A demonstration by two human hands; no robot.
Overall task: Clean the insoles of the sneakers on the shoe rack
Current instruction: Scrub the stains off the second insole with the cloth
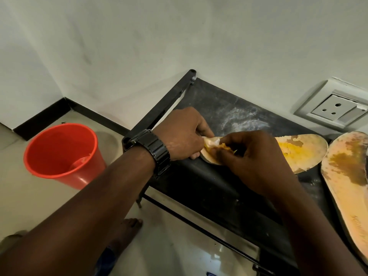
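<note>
A worn, yellow-stained insole [298, 150] lies across the black top of the shoe rack [219, 188]. My left hand [183, 134], with a black watch on its wrist, grips the insole's near end and lifts a peeling layer. My right hand [253, 154] pinches the same end from the other side, where orange flaking material and something white show between the fingers. A second stained insole [350, 188] lies to the right, running toward the frame's edge.
A red plastic bucket [63, 154] with a little water stands on the tiled floor left of the rack. A wall socket [332, 108] sits on the white wall behind. My bare foot [127, 230] is on the floor below the rack's front edge.
</note>
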